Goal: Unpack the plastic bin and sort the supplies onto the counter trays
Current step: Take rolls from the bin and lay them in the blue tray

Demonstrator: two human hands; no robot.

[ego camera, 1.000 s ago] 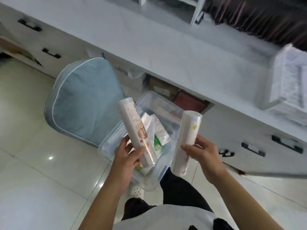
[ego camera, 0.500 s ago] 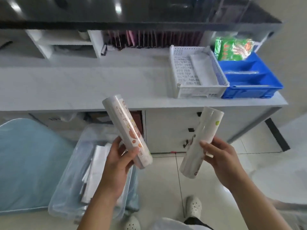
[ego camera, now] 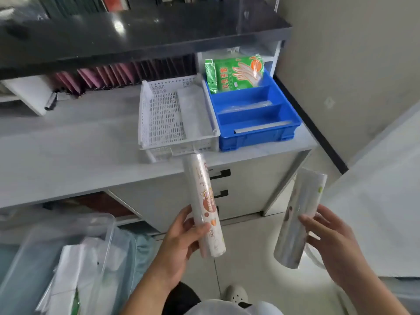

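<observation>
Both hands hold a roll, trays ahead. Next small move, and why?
Probably carry the left hand forward and lay its printed roll in the white basket: a similar wrapped roll seems to lie there, the basket is nearest, and the right hand grips its own roll.

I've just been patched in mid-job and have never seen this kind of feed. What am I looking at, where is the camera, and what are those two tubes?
There is no machine here: a person works with bare hands, and the single camera sits on their head, looking forward and down. The left hand has its grip round a white roll with orange print. The right hand holds a second, plainer roll. Ahead on the grey counter stand a white perforated basket and, touching it on the right, a blue divided tray with a green glove packet in its far compartment. The clear plastic bin, bottom left, holds more packets.
</observation>
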